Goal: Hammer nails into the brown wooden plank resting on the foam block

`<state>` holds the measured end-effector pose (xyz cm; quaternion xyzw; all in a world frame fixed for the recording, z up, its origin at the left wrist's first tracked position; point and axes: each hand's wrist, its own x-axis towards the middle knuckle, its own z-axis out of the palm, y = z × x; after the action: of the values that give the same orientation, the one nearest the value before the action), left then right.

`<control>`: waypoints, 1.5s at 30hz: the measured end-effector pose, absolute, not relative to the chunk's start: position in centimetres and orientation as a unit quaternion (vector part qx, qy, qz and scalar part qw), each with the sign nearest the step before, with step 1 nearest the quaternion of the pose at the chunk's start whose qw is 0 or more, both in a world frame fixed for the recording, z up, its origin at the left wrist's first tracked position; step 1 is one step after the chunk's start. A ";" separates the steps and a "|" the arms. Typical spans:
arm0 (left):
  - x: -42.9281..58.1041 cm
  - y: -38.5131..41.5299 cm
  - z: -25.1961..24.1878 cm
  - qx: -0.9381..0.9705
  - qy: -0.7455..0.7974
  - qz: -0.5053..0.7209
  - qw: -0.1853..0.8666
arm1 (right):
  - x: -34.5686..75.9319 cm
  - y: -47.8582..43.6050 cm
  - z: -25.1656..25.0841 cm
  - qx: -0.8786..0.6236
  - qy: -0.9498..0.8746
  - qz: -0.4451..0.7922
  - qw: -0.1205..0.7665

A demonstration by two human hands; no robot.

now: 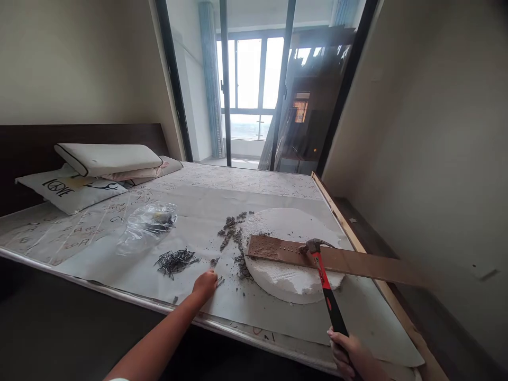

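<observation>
My right hand point(344, 350) is wrapped round the black grip of a claw hammer point(323, 275) with a red neck. The hammer's head rests on or just over a long brown board point(345, 259), which lies across a round white slab point(278, 280). Left of the slab, my left hand point(206, 283) is closed low over the grey sheet, with thin nails showing by its fingers; what it grips is too small to make out. A pile of nails point(177, 262) lies to its left. Grey crumbled lumps point(228, 225) are scattered along the slab's left edge.
A clear plastic bag point(148, 225) with dark contents lies behind the nail pile. Pillows point(111, 159) are stacked by the headboard at the far left. A wooden rail point(345, 225) runs along the mattress's right edge. Glass doors stand at the back.
</observation>
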<state>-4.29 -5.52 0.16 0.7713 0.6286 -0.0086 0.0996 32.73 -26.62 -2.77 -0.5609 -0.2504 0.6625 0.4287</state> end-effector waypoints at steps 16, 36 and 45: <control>4.4 -3.3 9.8 0.753 0.531 0.217 0.323 | 33.2 -25.0 -1.0 -0.453 -0.253 0.705 0.483; 25.3 0.0 5.6 0.801 0.456 0.267 0.282 | 34.7 -26.2 -1.7 -0.475 -0.244 0.634 0.559; 26.0 -0.3 4.8 0.819 0.467 0.237 0.234 | 35.6 -26.5 -3.1 -0.470 -0.237 0.659 0.537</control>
<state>25.97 -0.27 4.79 0.8192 0.4672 0.2369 0.2335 35.55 -26.46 -3.15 -0.4701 -0.2367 0.6590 0.5374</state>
